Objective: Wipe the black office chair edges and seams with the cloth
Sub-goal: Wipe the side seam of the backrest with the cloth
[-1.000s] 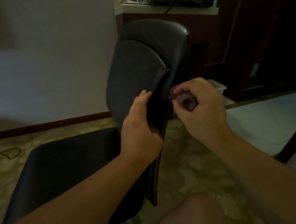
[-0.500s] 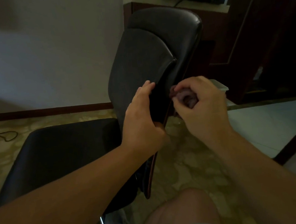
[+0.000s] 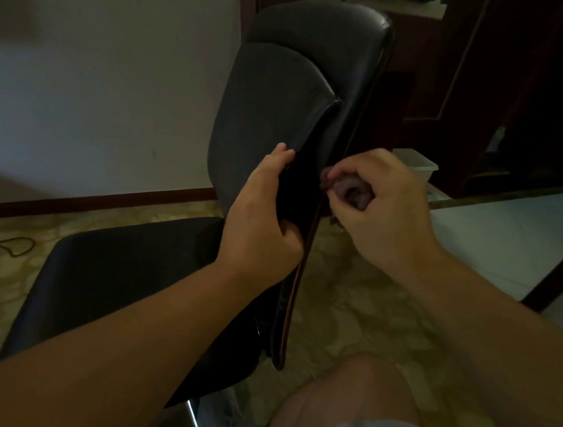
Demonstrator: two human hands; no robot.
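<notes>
Cloth (image 3: 348, 191) sits bunched at frame centre, pinched in my right hand (image 3: 380, 203) against the chair (image 3: 281, 86) back's side edge. My left hand (image 3: 260, 222) grips that padding, fingers curled around it, just left.

Black chair (image 3: 273, 110), purplish cloth (image 3: 350, 191).
Brown trim edges the chair; the floor (image 3: 350, 296) is mottled beige-green stone.

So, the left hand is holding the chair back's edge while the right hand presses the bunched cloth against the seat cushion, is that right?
Not quite. In the head view the right hand presses the cloth against the side edge of the chair back, not the seat. The left hand does hold that edge.
</notes>
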